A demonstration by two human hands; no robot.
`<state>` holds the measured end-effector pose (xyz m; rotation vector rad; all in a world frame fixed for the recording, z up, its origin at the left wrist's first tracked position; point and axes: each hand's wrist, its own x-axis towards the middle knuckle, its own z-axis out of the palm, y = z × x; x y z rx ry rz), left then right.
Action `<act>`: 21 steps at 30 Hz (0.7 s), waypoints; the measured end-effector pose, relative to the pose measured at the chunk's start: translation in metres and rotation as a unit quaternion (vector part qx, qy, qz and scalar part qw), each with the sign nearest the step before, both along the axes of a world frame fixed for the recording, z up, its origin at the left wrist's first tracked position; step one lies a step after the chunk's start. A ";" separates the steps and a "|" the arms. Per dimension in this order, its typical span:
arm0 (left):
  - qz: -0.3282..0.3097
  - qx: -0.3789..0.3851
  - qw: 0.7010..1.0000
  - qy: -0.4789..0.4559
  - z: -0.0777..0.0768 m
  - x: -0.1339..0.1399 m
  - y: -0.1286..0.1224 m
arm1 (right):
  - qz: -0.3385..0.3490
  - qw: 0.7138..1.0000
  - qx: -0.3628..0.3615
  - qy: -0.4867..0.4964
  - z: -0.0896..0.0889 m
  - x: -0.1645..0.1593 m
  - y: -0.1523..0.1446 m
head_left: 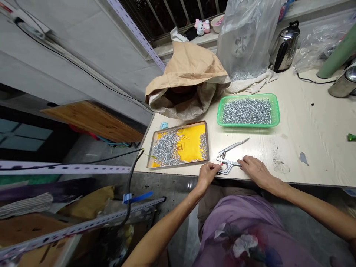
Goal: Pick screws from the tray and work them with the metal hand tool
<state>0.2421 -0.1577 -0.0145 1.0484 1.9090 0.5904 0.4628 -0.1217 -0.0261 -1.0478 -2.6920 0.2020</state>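
Note:
A metal hand-plier tool [228,163] with a spring and a raised lever handle lies at the table's front edge. My right hand [254,170] closes its fingers on the end of the tool's lower handle. My left hand [208,173] pinches at the tool's head, beside a small red part; whatever lies between those fingertips is too small to make out. Left of the tool is a shallow tray [207,142] with a yellow lining and small silvery metal pieces in two heaps. Behind the tool stands a green plastic basket [247,125] full of similar pieces.
An open brown paper sack [191,65] stands behind the tray. Farther right are a clear plastic bag [244,40], a white cloth [254,83] and a metal kettle [286,48]. A black cable [133,167] hangs by the table's left edge.

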 end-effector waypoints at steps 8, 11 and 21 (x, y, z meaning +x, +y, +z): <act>-0.108 -0.018 0.989 0.102 0.017 -0.006 0.012 | -0.006 1.000 0.014 -0.004 -0.003 0.000 -0.001; -0.153 -0.042 0.979 0.129 0.023 -0.005 0.019 | -0.009 1.000 0.021 -0.013 -0.004 0.000 -0.001; -0.165 -0.145 0.972 0.088 0.029 0.004 0.029 | -0.009 1.000 0.019 -0.004 -0.003 0.000 -0.002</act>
